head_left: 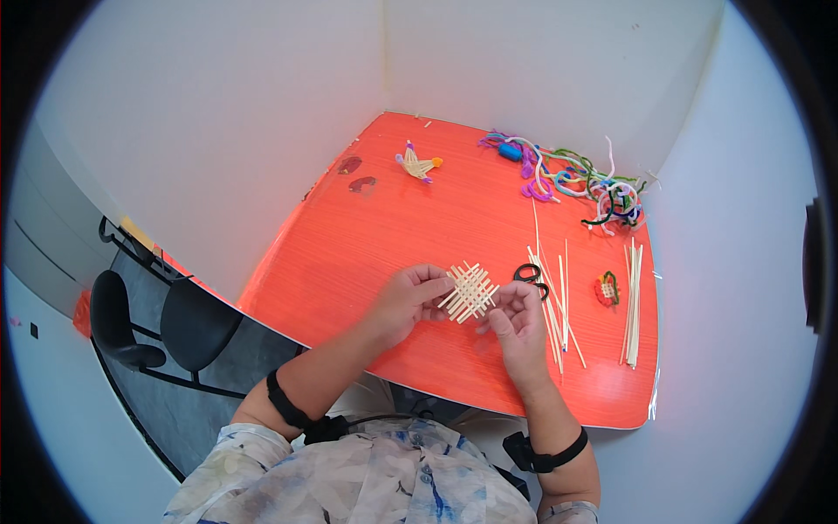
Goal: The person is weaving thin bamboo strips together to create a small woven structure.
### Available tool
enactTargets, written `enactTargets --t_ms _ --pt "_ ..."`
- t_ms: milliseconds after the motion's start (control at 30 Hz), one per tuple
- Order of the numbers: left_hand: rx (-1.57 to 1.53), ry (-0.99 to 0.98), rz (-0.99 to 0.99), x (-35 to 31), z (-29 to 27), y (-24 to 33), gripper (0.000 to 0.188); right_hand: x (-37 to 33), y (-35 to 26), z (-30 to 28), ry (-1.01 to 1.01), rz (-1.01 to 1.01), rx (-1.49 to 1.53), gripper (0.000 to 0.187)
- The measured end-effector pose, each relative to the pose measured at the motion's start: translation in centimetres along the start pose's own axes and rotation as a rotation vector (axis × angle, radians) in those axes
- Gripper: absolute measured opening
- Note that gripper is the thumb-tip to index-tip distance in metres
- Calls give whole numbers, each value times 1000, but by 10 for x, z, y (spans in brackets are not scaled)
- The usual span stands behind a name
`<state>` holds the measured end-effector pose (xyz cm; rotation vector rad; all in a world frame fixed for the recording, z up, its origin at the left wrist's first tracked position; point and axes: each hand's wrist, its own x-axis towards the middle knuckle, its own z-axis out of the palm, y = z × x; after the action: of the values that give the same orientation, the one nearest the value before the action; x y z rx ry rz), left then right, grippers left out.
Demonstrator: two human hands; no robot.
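Observation:
A small woven mat of pale flat strips (471, 292) is held up above the near part of the red table, its crossed strips forming a lattice with uneven ends. My left hand (410, 301) pinches its left edge between thumb and fingers. At the mat's right edge is my right hand (518, 330), fingers curled against the strip ends and thumb bent below. Black-handled scissors (527, 273) lie just beyond my right hand, partly under loose pale sticks (563, 301). The scissors' blades are hard to make out.
A tangle of coloured pipe cleaners (611, 196) fills the far right corner of the red table (349, 262). A star-shaped stick piece (417, 163) lies far left. At right are a small red-and-green woven piece (607, 289) and a stick bundle (633, 301). White walls enclose the back.

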<state>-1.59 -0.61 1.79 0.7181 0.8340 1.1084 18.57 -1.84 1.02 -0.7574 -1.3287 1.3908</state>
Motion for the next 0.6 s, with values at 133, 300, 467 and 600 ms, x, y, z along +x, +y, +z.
enactTargets --t_ms 133,300,467,600 --pt "156 -81 -79 -3 -1 3 15 1 -4 4 -1 -35 32 41" --pt "193 -111 -79 -6 4 -2 14 0 -5 4 -44 41 -26 38" --pt "363 -98 66 -15 18 -1 24 1 -2 1 48 -26 -70 34" --pt "393 -59 213 -20 20 -11 29 1 -5 3 53 -4 -45 33"
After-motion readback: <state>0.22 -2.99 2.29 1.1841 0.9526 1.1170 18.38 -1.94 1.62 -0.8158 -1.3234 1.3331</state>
